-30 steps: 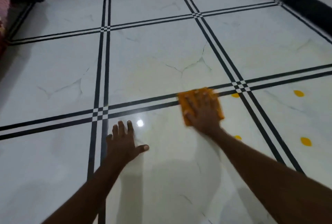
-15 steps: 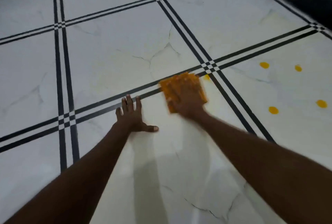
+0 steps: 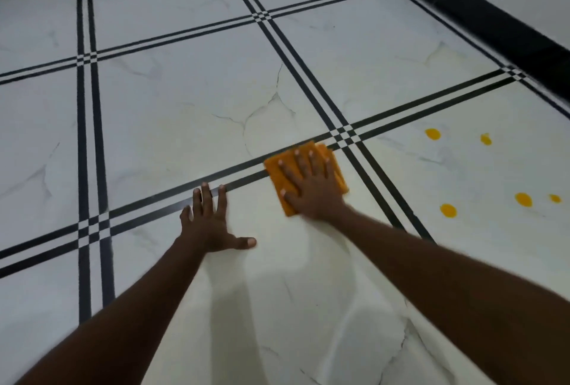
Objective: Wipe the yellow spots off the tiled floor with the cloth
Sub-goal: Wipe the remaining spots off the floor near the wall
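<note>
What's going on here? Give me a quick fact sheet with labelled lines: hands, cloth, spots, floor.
right hand: flat, fingers spread, pressing on the cloth
left hand: flat on the bare floor, holding nothing
cloth: orange, lying across a black tile line
yellow spots: five visible, all on the tile to the right of the cloth
floor: glossy white tiles with black double lines

Two bare forearms showing, no sleeves, left hand (image 3: 209, 227) & right hand (image 3: 311, 187) both bare, no gloves, no rings, no watch or wristband, short pale nails showing on fingers (image 3: 206, 196), thumbnail visible on left.
</note>
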`<state>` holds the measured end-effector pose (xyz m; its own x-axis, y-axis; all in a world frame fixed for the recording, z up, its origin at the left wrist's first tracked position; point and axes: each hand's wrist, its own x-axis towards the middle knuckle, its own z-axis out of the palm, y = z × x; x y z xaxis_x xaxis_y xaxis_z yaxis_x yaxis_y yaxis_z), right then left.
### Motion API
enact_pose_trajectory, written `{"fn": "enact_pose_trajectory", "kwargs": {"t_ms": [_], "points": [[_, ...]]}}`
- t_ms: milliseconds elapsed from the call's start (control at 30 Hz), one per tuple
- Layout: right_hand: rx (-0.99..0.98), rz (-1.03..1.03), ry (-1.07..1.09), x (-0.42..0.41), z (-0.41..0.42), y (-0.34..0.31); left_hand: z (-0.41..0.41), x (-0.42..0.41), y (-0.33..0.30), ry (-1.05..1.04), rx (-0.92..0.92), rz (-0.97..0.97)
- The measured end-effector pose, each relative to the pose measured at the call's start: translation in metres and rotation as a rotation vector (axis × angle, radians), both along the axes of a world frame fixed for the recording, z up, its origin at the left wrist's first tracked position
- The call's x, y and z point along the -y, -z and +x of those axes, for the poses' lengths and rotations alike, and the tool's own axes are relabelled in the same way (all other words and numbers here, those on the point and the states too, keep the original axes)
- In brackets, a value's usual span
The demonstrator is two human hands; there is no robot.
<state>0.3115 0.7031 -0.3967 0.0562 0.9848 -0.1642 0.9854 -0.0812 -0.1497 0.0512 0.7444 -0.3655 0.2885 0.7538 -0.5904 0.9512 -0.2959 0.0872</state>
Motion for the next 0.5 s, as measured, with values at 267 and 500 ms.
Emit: {"fn": "enact_pose_trajectory", "kwargs": {"t_ms": [267, 500], "points": [[0.11, -0.138, 0.052, 0.039, 0.112, -0.008, -0.002, 0.005, 0.002, -0.02, 0.033, 0.095], [0.019, -0.047, -0.12, 0.13, 0.051, 0.003, 0.004, 0.007, -0.004, -0.027, -0.004, 0.094]]}}
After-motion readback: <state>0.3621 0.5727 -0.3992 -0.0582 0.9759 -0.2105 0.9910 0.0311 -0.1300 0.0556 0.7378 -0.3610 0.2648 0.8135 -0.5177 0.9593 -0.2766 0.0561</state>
